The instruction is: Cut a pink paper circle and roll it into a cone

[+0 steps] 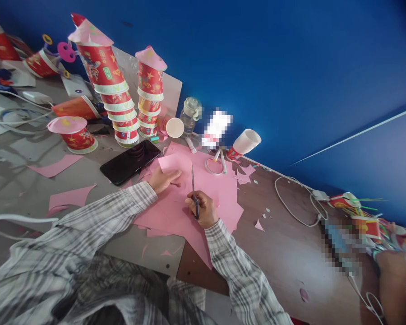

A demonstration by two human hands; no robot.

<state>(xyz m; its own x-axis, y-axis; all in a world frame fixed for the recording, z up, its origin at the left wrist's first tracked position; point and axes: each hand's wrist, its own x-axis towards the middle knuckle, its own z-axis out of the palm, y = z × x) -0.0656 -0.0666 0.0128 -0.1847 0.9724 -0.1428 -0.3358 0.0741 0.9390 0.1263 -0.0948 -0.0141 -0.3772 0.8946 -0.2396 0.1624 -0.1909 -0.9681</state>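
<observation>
My left hand (163,179) pinches a small piece of pink paper (173,163) and holds it up over larger pink sheets (219,189) spread on the table. My right hand (205,210) is closed round the handles of a pair of scissors (193,185), whose blades point up toward the held piece, just to its right. Both arms wear plaid sleeves.
A black phone (130,161) lies left of the paper. Towers of red paper cups (117,97) with pink cone tops stand behind it, with a bottle (190,115), a tape ring (214,166), and a white cup (245,141). Cables (296,203) run right; another person's hand (394,275) shows at the far right.
</observation>
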